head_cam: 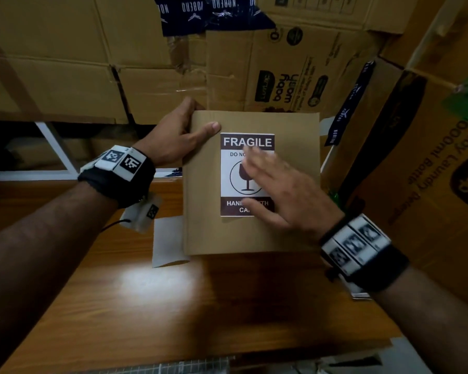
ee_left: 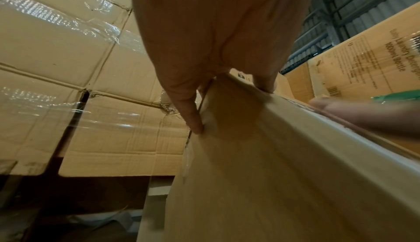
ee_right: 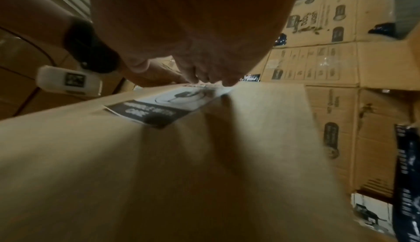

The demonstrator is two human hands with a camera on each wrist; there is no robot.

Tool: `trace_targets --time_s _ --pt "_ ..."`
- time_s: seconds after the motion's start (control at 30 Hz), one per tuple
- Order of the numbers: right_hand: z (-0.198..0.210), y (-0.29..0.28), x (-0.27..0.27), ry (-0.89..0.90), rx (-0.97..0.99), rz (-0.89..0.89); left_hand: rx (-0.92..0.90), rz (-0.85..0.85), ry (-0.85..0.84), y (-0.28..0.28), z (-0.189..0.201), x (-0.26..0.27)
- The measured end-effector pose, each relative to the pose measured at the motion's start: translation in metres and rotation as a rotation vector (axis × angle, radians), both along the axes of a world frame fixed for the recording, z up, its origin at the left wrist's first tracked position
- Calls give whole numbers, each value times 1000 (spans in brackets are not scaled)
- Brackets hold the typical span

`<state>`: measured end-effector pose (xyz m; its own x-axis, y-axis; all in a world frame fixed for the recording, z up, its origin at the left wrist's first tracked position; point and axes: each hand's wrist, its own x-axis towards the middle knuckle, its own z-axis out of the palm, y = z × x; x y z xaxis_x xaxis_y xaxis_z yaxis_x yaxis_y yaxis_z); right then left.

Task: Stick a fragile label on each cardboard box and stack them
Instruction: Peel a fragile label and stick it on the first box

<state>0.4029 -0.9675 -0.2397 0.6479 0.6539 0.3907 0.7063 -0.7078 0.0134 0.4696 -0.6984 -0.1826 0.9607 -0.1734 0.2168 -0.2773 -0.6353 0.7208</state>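
A plain cardboard box [head_cam: 295, 233] stands on the wooden table, its top facing me. A white and dark brown FRAGILE label [head_cam: 235, 168] lies flat on that top. My left hand [head_cam: 179, 136] grips the box's far left corner, thumb on the top and fingers down the side [ee_left: 193, 120]. My right hand [head_cam: 276, 190] lies flat on the label with straight fingers, blurred, covering its right half. In the right wrist view the fingertips [ee_right: 204, 78] press the label [ee_right: 145, 111] onto the box [ee_right: 204, 174].
A white backing sheet [head_cam: 168, 241] lies on the table [head_cam: 173, 306] left of the box. Large stacked cartons [head_cam: 65, 63] stand close behind and to the right [head_cam: 430, 171]. More white paper [head_cam: 360, 294] shows under my right wrist.
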Motion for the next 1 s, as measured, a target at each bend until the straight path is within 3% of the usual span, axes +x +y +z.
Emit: trace_targets --time_s 0.1,0.27,0.4,0.5,0.57,0.67,0.73,0.8,0.87,1.0 --pt "-12 27 5 53 -170 -98 7 9 -9 0 0 0" --pt "-72 25 -60 99 -181 109 34 -1 -54 3 -3 2" --pt "-52 23 -51 36 119 173 -1 -18 -65 5 -6 3" --pt "-28 45 -21 23 46 -32 2 -22 -72 5 -6 3" --pt "-34 56 -16 32 -71 -96 4 -25 -71 6 -6 3" --pt "-63 51 -45 78 -123 20 9 -28 -62 7 -5 4" --pt "-72 41 -69 169 -51 124 2 -42 -59 8 -7 4" --pt "-60 34 -67 162 120 172 3 -41 -75 8 -9 4" --pt "-32 40 -43 55 233 102 12 -33 -83 7 -9 4" --pt "12 62 10 16 60 -110 24 -46 -136 4 -11 1"
